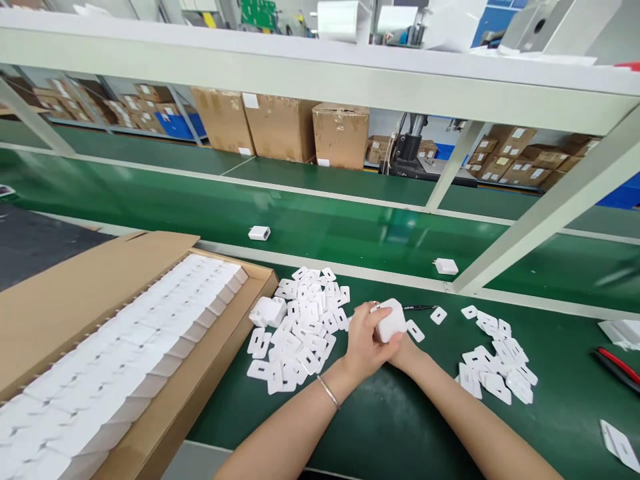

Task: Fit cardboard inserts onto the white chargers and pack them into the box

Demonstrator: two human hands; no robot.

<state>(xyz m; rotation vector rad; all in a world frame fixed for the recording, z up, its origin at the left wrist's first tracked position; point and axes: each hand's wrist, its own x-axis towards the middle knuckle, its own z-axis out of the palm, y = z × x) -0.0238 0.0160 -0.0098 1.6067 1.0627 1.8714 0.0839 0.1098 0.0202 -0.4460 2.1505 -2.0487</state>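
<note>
My left hand is closed around a white charger block with rounded edges, its fingers over the top and its thumb along the near side. Against it from the right comes my right hand, whose fingers are hidden behind the left hand and the block. Left of my hands lies a heap of white plastic plates, each with a slot. More white chargers rest at the heap's left edge. Just beyond the block are a black pen and a loose plate.
An open cardboard box with rows of white pieces stands at left. A smaller plate pile and red-black pliers lie at right. Two chargers, one left and one right, sit beyond the rail, below a shelf beam.
</note>
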